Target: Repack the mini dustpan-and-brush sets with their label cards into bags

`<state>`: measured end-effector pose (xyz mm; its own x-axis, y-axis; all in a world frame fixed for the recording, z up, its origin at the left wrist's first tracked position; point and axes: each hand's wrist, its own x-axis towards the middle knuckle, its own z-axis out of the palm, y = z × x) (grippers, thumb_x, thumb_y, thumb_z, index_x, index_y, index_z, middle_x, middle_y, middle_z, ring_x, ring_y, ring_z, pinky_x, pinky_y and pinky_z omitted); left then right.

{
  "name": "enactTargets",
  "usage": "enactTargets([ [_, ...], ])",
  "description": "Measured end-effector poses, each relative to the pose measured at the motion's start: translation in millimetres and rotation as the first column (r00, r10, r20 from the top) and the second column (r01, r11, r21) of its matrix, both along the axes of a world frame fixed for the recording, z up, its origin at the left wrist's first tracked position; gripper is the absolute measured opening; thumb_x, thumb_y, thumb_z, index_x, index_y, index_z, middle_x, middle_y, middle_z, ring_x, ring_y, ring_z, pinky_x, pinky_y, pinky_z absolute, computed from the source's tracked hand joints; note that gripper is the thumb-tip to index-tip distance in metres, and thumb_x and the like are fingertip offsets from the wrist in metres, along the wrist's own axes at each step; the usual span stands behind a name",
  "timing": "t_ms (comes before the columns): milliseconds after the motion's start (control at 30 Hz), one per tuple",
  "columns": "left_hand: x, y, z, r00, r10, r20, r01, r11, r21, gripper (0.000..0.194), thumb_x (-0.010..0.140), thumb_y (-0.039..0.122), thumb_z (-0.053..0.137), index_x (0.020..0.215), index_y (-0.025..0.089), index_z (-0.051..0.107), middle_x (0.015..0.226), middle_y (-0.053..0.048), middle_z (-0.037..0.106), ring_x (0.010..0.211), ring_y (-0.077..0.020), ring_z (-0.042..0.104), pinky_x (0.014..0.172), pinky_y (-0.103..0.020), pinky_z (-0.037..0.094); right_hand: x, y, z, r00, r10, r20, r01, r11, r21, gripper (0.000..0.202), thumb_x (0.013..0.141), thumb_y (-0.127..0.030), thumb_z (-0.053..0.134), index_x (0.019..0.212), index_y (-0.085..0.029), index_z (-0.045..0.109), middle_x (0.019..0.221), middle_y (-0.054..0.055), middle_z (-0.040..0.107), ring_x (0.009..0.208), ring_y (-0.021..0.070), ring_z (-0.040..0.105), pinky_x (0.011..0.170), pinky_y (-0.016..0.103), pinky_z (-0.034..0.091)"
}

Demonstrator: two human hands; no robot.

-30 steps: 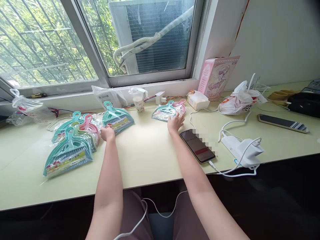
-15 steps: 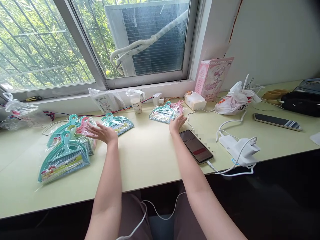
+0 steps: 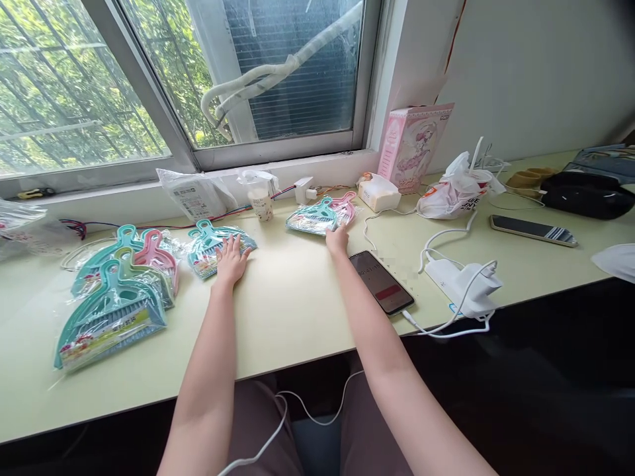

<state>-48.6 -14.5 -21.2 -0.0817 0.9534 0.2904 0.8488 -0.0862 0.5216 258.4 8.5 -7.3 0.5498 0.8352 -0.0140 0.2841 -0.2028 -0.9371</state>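
From the head camera, the left hand [image 3: 231, 259] lies flat with its fingers spread, palm down on a teal dustpan set [image 3: 218, 243] sealed in a clear bag; it presses on the bag and grips nothing. That set sits toward the back edge of the tabletop [image 3: 292, 304], left of the middle. The right hand [image 3: 338, 238] reaches farther back, its fingertips touching the near edge of a small bagged pile of a teal and a pink dustpan [image 3: 322, 215]; the fingers look loosely curled, and whether they pinch the bag cannot be told.

To the left, near the left edge, lies a heap of bagged dustpan sets [image 3: 116, 291], teal with one pink among them, well apart from the right hand. Just beside the right forearm a dark phone [image 3: 381, 281] lies face up on a white cable, and a white charger [image 3: 464, 285] sits near the front edge beyond it. Along the back edge stand a plastic cup [image 3: 261, 201], a tissue box [image 3: 378, 192] and a pink carton [image 3: 411, 145]. A crumpled white bag [image 3: 454, 192] and a second phone [image 3: 533, 230] lie toward the right end.
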Motion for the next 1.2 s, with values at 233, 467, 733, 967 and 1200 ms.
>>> enactTargets([
  [233, 19.0, -3.3, 19.2, 0.981, -0.065, 0.181, 0.019, 0.969, 0.245, 0.052, 0.094, 0.048, 0.046, 0.139, 0.023, 0.051, 0.158, -0.013, 0.038, 0.154, -0.0284, 0.013, 0.124, -0.049, 0.005, -7.2, -7.6, 4.5, 0.962, 0.066, -0.266, -0.007, 0.977, 0.214, 0.047, 0.094, -0.024, 0.043, 0.137, -0.012, 0.057, 0.11, 0.014, 0.073, 0.076, 0.0225, 0.076, 0.077, 0.032, 0.058],
  [467, 48.0, -3.8, 35.8, 0.528, -0.286, 0.8, 0.368, 0.926, 0.087, 0.065, 0.089, 0.067, 0.049, 0.134, 0.02, 0.053, 0.143, -0.016, 0.055, 0.132, -0.0286, 0.053, 0.105, -0.044, 0.048, -27.4, -25.3, 30.1, 0.969, 0.117, -0.217, -0.017, 0.91, 0.413, 0.05, 0.096, -0.024, 0.034, 0.143, -0.017, 0.05, 0.097, 0.009, 0.074, 0.071, 0.018, 0.072, 0.075, 0.03, 0.058],
  [733, 33.2, -12.4, 38.6, 0.338, -0.081, 0.938, 0.124, 0.991, 0.041, 0.062, 0.071, 0.043, 0.081, 0.124, 0.019, 0.06, 0.125, -0.012, 0.068, 0.114, -0.031, 0.066, 0.09, -0.04, 0.059, -75.3, -51.4, 24.6, 0.907, 0.342, 0.248, -0.418, 0.803, 0.423, 0.047, 0.096, -0.017, 0.041, 0.14, -0.03, 0.05, 0.117, 0.008, 0.068, 0.11, 0.0252, 0.066, 0.093, 0.041, 0.054],
  [967, 36.9, -15.5, 34.1, 0.317, -0.05, 0.947, 0.187, 0.982, -0.011, 0.047, 0.059, 0.037, 0.089, 0.095, 0.016, 0.067, 0.084, -0.007, 0.074, 0.072, -0.0238, 0.072, 0.059, -0.03, 0.058, -92.5, -62.0, 9.3, 0.276, 0.247, 0.929, -0.809, 0.582, 0.086, 0.029, 0.097, -0.015, 0.047, 0.122, -0.022, 0.061, 0.133, 0.011, 0.061, 0.125, 0.0263, 0.051, 0.111, 0.046, 0.033],
  [1200, 37.8, -10.7, 33.5, 0.291, -0.032, 0.956, 0.167, 0.986, -0.018, 0.043, 0.057, 0.034, 0.088, 0.089, 0.015, 0.067, 0.077, -0.006, 0.072, 0.064, -0.0222, 0.07, 0.055, -0.029, 0.057, -99.3, -60.0, 7.1, 0.205, 0.254, 0.945, -0.798, 0.602, 0.012, 0.029, 0.1, -0.011, 0.037, 0.111, -0.02, 0.062, 0.124, 0.01, 0.065, 0.117, 0.0235, 0.054, 0.102, 0.039, 0.033],
])
